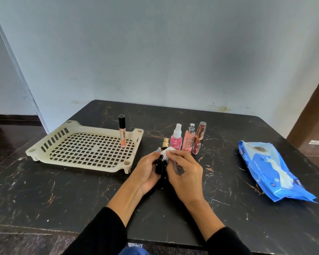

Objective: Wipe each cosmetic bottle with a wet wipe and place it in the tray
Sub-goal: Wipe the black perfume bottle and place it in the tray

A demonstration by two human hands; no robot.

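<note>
My left hand (146, 170) grips a small black bottle (160, 165) above the middle of the dark table. My right hand (185, 172) pinches a white wet wipe (166, 152) against the bottle's top. A cream perforated tray (44, 144) lies at the left, and a peach lip gloss tube (122, 132) stands upright in its far right part. Behind my hands stand a gold-capped bottle (166, 141), a pink spray bottle (176, 138), a peach spray bottle (189, 139) and a copper lipstick tube (199, 138).
A blue pack of wet wipes (261, 162) lies open at the right, with a white wipe sticking out of it. The black marble table (63, 190) meets a pale wall at the back. A wooden door frame (313, 115) stands at the far right.
</note>
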